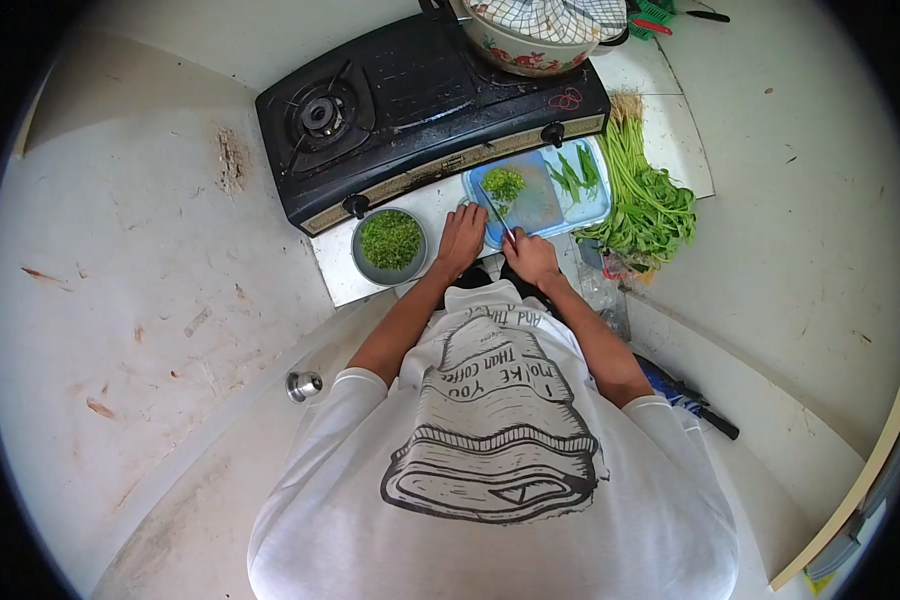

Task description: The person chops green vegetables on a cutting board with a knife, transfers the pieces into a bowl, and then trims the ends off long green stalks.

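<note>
My right hand point(532, 258) is closed around the handle of a knife point(497, 212). Its blade points away from me over a blue cutting board point(540, 208), close to a small heap of chopped greens point(503, 183). My left hand point(462, 238) lies at the board's left edge, fingers stretched forward and holding nothing that I can see. The board rests in a light blue tray point(597, 212), whose right part carries several long green pieces point(577, 174). A grey bowl point(358, 262) full of finely chopped greens point(390, 240) stands to the left of my left hand.
Beyond the tray is a black two-burner gas stove point(410, 85) bearing a large flowered pot point(530, 55), with a checked cloth point(555, 18) on top. A bunch of leafy stalks point(642, 195) lies right of the tray. A metal object point(304, 386) is at lower left.
</note>
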Available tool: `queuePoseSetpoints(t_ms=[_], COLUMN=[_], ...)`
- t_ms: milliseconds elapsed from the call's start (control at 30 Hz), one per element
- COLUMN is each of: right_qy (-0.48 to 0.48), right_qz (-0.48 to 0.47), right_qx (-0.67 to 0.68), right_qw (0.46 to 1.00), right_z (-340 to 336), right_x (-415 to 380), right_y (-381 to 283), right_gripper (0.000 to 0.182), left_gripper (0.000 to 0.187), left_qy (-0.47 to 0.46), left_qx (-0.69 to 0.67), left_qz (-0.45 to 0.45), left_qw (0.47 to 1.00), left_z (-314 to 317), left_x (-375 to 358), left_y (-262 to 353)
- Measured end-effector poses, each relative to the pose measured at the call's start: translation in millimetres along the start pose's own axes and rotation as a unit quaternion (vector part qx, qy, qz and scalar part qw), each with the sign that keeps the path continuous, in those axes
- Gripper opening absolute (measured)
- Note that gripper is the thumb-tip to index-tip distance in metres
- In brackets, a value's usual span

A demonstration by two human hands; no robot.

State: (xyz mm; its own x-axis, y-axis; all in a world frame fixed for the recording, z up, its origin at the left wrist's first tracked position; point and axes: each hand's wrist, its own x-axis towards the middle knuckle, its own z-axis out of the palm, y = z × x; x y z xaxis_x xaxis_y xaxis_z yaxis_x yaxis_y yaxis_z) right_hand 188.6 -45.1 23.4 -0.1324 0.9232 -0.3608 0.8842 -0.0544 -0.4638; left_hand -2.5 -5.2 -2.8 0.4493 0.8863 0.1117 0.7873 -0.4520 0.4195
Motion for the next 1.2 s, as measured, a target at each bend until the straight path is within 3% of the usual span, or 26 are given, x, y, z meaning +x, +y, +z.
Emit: queuePoseSetpoints(t_ms=[267, 367, 467, 867, 1200], right_qy=[0.005, 0.009, 0.0, 0.01, 0.015], right_qz=[0.004, 0.003, 0.009, 0.0, -0.016], right_qx=[0.007, 0.014, -0.003, 0.005, 0.013], right_qw=[1.0, 1.0, 1.0, 1.0, 1.0], right_z=[-0.2, 0.7, -3.4, 0.9, 2.8], right_x=[-0.1, 0.6, 0.4, 2.2, 0.7], right_y=[-2.8, -1.2, -1.9, 1.8, 3.8], right_gripper=[0.038, 0.039, 0.041, 0.038, 0.038], left_gripper=[0.011, 0.01, 0.011, 0.012, 0.01], left_qy=[0.027, 0.04, 0.064, 0.075, 0.057], left_qx=[-0.104, -0.213, -0.271, -0.26, -0.255], left_qz=[-0.101, -0.132, -0.113, -0.067, -0.116], left_qw=[0.989, 0.967, 0.954, 0.961, 0.958], left_z=[0.7, -3.6, 6.8, 3.2, 3.1], left_x=[13.0, 18.7, 15.1, 7.6, 8.1], left_y=[-4.5, 0.2, -2.4, -7.0, -4.6])
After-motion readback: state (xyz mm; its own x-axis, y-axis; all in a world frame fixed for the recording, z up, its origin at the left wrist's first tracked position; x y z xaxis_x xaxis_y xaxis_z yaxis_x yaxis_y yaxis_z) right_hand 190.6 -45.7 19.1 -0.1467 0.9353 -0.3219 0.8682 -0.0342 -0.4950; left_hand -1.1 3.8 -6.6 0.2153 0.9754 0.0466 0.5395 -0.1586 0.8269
